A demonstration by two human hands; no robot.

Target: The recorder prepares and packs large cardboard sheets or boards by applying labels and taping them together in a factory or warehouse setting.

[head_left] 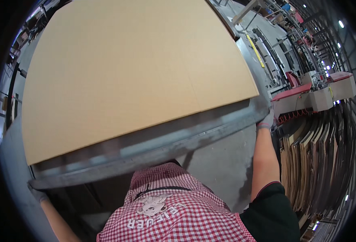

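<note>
A large flat tan board lies on a grey metal table, its near edge set back from the table's front rim. My left hand, in a grey glove, is closed round the table's near left corner. At the near right corner my right hand, gloved too, is wrapped over the end of the same rim. Both arms are spread wide, and neither hand touches the board. Some fingers of each hand are hidden by the rim or too small to make out.
Right of the table stands a machine with a red and beige arm and a coiled red hose. Below it is a tall row of upright boards. Metal bars and a yellow strip lie farther off on the right.
</note>
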